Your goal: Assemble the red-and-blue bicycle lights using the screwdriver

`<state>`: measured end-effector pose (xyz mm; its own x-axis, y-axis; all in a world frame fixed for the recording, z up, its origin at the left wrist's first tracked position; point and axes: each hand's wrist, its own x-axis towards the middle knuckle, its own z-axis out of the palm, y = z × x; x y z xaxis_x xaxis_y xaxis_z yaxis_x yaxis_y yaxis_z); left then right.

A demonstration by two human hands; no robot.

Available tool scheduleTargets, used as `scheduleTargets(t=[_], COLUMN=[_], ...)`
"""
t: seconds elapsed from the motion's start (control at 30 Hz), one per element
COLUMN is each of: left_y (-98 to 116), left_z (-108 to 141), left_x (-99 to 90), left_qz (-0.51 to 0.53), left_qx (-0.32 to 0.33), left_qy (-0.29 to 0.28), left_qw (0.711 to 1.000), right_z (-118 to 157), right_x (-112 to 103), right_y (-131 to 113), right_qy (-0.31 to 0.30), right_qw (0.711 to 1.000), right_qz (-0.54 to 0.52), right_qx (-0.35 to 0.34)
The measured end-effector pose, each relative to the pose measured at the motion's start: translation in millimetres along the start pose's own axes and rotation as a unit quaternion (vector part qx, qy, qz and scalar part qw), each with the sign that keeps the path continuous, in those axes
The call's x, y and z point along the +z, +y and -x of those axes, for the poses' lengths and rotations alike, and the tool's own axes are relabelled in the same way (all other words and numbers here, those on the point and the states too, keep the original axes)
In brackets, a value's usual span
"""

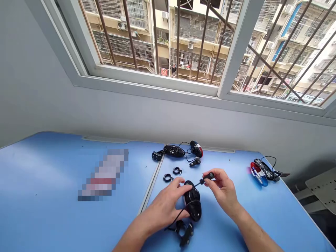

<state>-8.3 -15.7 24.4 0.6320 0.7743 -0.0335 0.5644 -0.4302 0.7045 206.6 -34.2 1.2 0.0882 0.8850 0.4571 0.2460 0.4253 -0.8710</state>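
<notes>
My left hand grips a black oval device, which looks like a bicycle horn, with fingers and thumb on its sides. It lies on the blue table, and a thin black cable crosses it. In my right hand, thumb and fingers pinch a small black screwdriver. Its shaft points down-left to the device's upper end; whether the tip sits in a screw cannot be made out. Just below my left hand lies a black clamp with a switch. Two black ring clamps, one nearer and one farther, rest beyond it.
At the table's back lie another black oval device, a red-and-black one and a clamp, among cables. A red, white and blue unit is near the right edge. A seam divides the blue table; a blurred patch lies left.
</notes>
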Motion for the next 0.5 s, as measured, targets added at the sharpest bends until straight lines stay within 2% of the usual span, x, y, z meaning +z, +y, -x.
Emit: scheduleTargets(t=[0.1, 0.3, 0.5], left_y=[-1.6, 1.1, 4.4], left_z=[-3.2, -4.3, -4.9], left_x=[2.5, 7.0, 10.0], left_qz=[-0.030, -0.019, -0.054], left_qx=[0.006, 0.028, 0.051], left_qy=[0.032, -0.015, -0.011], left_qw=[0.999, 0.999, 0.997], right_z=[0.5, -0.2, -4.3], right_x=[2.4, 3.2, -13.3], right_y=[-2.6, -6.1, -13.7], right_qy=[-0.006, -0.003, 0.068], right_qw=[1.000, 0.999, 0.995], right_qz=[0.003, 0.025, 0.030], right_qx=[-0.006, -0.031, -0.065])
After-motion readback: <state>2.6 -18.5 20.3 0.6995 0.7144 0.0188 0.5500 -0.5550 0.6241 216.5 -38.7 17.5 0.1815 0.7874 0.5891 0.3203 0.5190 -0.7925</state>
